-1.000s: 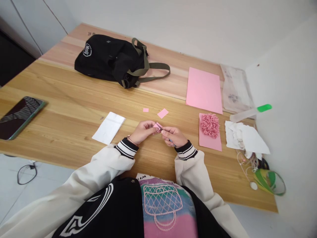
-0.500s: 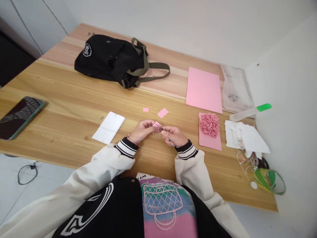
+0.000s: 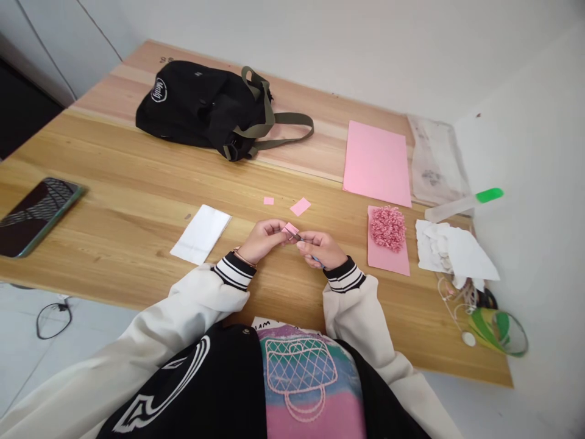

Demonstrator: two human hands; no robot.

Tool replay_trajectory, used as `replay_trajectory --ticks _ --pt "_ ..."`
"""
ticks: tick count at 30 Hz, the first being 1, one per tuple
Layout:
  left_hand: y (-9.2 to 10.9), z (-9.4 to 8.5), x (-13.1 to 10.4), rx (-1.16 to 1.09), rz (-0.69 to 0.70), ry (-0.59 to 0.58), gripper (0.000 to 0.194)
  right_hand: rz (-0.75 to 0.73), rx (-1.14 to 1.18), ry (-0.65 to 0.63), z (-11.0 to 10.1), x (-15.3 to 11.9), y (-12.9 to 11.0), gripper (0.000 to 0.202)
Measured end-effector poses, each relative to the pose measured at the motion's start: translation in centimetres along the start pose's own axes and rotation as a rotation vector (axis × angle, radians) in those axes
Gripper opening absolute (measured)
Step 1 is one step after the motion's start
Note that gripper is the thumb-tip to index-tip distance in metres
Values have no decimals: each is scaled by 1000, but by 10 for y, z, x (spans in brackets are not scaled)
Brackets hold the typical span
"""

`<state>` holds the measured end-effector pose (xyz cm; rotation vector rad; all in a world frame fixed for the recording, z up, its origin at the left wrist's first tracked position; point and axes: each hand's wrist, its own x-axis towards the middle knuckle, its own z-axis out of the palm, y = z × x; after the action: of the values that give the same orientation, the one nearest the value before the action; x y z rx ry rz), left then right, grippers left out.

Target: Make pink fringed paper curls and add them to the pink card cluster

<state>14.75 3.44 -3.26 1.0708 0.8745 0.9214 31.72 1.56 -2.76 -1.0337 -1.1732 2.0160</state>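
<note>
blk bag (image 3: 187,107) w/ olive straps (image 3: 295,116) + dark phone (image 3: 35,213) on tbl (image 3: 119,189), blk cable (image 3: 49,338) on floor (image 3: 98,317)

Lighting's fairly bright, soft + diffuse, src out of view; wall (image 3: 320,46) reads pale grey, shadows on table (image 3: 123,189) faint w/ blurry edges. Phone (image 3: 39,213) screen has a lattice-like reflection. Wide-angle distortion stretches sleeves (image 3: 150,329) toward btm corners; held pink piece (image 3: 290,228) lacks fine detail.
</note>
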Motion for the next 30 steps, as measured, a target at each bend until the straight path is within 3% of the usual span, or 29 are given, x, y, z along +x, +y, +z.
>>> replay_trajectory --ticks 30 --pt "1 1 0 29 -3 -17 16 14 29 -9 0 -1 0 41"
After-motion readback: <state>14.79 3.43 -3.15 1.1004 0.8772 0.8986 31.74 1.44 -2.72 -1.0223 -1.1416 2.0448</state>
